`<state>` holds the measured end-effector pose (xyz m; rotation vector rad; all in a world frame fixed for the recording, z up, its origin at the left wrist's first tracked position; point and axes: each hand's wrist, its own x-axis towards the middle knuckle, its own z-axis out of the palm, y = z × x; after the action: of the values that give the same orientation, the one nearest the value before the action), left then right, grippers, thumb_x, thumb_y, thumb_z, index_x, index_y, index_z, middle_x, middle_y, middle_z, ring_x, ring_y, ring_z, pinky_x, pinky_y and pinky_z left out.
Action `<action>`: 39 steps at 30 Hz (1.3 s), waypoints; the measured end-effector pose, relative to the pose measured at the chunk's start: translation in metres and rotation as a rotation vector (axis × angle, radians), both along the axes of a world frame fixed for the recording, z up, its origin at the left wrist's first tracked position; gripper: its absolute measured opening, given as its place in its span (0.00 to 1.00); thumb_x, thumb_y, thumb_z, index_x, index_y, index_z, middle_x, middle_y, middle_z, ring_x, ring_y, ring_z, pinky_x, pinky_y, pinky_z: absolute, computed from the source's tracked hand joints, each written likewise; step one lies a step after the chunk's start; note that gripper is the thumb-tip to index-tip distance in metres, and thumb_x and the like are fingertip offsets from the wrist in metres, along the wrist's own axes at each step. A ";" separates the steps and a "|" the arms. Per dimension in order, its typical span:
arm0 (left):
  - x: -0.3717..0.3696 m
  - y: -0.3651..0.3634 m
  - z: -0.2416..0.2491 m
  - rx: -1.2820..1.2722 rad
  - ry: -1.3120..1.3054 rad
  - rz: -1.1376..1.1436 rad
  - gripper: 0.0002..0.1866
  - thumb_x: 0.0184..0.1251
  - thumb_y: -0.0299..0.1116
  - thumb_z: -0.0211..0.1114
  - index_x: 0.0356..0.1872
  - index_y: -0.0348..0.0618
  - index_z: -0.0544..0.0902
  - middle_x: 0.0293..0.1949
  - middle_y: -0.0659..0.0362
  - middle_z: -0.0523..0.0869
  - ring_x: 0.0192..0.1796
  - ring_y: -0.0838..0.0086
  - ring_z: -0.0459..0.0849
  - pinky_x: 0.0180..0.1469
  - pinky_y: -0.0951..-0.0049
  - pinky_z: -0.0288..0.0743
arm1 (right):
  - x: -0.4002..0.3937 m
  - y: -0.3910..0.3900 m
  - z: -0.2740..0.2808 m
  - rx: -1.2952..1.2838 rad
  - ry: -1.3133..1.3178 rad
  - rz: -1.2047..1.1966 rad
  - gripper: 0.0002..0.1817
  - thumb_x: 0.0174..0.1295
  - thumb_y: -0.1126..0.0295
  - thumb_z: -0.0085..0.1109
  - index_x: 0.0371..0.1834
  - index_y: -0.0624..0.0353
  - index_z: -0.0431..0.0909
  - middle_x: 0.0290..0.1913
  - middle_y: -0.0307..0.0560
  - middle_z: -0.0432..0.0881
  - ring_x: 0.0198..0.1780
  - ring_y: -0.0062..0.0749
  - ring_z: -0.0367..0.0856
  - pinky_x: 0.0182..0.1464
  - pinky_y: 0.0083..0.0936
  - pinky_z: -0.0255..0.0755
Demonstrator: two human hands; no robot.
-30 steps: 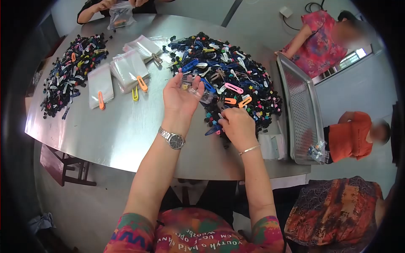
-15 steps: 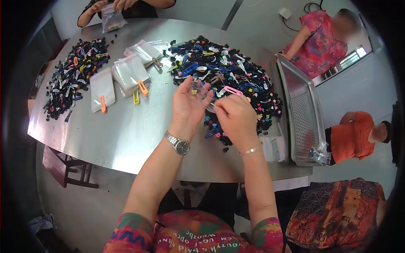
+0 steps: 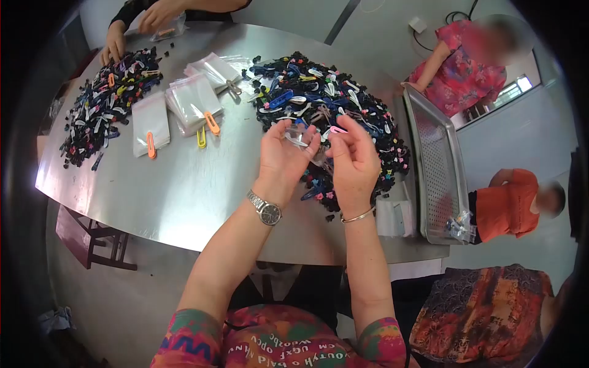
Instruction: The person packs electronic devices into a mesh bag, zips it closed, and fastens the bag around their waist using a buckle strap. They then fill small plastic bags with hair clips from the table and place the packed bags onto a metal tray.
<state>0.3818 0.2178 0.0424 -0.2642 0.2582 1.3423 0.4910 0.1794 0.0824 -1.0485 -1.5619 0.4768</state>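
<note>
My left hand (image 3: pixel 279 161), with a watch at its wrist, is turned palm up and its fingers curl round a small clear plastic bag (image 3: pixel 299 136). Close on its right, my right hand (image 3: pixel 356 165) pinches a pink hair clip (image 3: pixel 337 130) between thumb and fingers, beside the bag's side. Both hands are held over the near edge of a big pile of hair clips (image 3: pixel 368 110), mostly black with white, blue and coloured ones. What lies inside the bag is too blurred to make out.
Stacked clear bags (image 3: pixel 150 126) lie left of the pile, with orange clips (image 3: pixel 151 145) and a yellow clip (image 3: pixel 201 138) on or near them. A second clip pile (image 3: pixel 101 116) is at far left, a co-worker's hand (image 3: pixel 113 46) in it. A perforated metal tray (image 3: pixel 438 165) stands right.
My right hand has turned and its fingers have lifted, still with the pink clip. The co-worker across the table has lowered a bag and reached one hand to the left pile.
</note>
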 end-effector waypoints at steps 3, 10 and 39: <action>0.004 -0.001 0.000 0.023 0.058 -0.009 0.08 0.68 0.37 0.50 0.37 0.45 0.71 0.36 0.55 0.75 0.43 0.61 0.76 0.48 0.56 0.72 | -0.003 -0.001 0.001 0.103 -0.195 0.031 0.17 0.61 0.79 0.56 0.55 0.64 0.74 0.40 0.43 0.82 0.34 0.17 0.78 0.32 0.13 0.74; 0.005 -0.005 -0.005 0.179 0.097 -0.102 0.10 0.71 0.40 0.48 0.39 0.45 0.73 0.40 0.56 0.78 0.42 0.65 0.76 0.47 0.61 0.74 | -0.011 0.000 0.016 -0.343 0.223 0.166 0.14 0.61 0.79 0.56 0.51 0.65 0.76 0.40 0.43 0.82 0.34 0.21 0.80 0.36 0.19 0.76; -0.010 0.007 -0.004 0.049 0.059 0.057 0.09 0.69 0.35 0.50 0.42 0.41 0.72 0.47 0.43 0.75 0.50 0.52 0.76 0.53 0.52 0.73 | 0.036 -0.018 -0.012 -0.311 0.258 0.054 0.04 0.63 0.77 0.57 0.39 0.64 0.77 0.32 0.37 0.80 0.28 0.13 0.73 0.30 0.11 0.68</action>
<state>0.3717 0.2247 0.0380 -0.1923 0.2685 1.4121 0.5273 0.1612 0.0702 -1.1293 -1.3139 0.8778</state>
